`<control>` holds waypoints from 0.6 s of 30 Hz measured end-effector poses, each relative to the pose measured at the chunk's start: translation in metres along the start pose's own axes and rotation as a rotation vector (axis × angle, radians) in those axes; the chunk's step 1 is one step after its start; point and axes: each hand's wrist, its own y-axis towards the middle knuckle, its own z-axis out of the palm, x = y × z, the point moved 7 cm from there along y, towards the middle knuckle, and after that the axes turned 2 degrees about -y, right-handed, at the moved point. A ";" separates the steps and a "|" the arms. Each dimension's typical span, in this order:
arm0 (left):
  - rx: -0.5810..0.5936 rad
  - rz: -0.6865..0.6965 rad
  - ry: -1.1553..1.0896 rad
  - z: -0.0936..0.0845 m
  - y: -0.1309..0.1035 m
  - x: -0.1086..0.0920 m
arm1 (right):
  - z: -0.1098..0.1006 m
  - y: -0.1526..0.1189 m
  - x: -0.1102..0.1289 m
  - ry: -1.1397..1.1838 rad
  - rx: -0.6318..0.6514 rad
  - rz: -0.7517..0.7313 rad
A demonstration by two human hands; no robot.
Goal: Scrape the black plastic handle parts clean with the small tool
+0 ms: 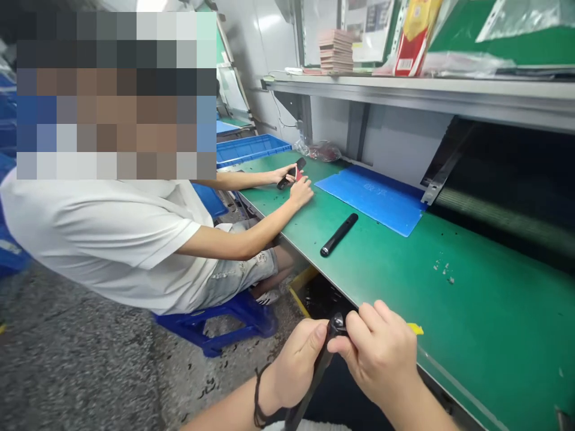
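Observation:
Wrapped around a long black tube-like part (320, 365), my left hand (294, 362) keeps it tilted over my lap near the table edge. The upper end of the part is rounded and shiny. My right hand (381, 347) is closed at that end, its thumb close against it. A yellow tip (415, 328) pokes out behind my right fist; it looks like the end of a slim tool, but the rest is hidden by my fingers. Farther up the table lies a similar black tube-like part (339, 235).
A co-worker in a white shirt (103, 245) sits at left on a blue stool (215, 326), holding a black part (283, 181) and something red. A blue sheet (372, 197) lies on the green table (485, 323). A yellow-rimmed bin (299, 293) stands below the edge; a shelf (426, 90) overhangs.

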 end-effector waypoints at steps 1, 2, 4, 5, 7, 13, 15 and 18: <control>-0.014 -0.015 0.000 0.001 0.002 0.000 | 0.001 -0.001 0.001 -0.032 -0.037 -0.002; -0.024 -0.019 0.004 0.001 0.003 -0.002 | 0.002 -0.002 0.002 -0.051 -0.064 -0.002; -0.036 -0.002 0.015 0.002 0.006 -0.006 | 0.005 -0.005 0.003 -0.054 -0.087 -0.005; -0.038 0.009 0.014 0.002 0.007 -0.008 | 0.007 -0.006 0.003 -0.040 -0.082 -0.004; -0.049 0.023 0.002 0.000 0.008 -0.009 | 0.009 -0.007 0.003 0.004 -0.066 0.006; 0.014 0.080 -0.044 -0.002 0.004 -0.005 | 0.010 -0.004 -0.007 0.432 0.095 0.165; 0.041 0.124 -0.029 -0.002 0.004 -0.009 | 0.011 0.001 -0.008 0.553 0.195 0.231; 0.073 0.179 0.009 -0.001 0.005 -0.018 | 0.011 0.006 -0.005 0.627 0.303 0.265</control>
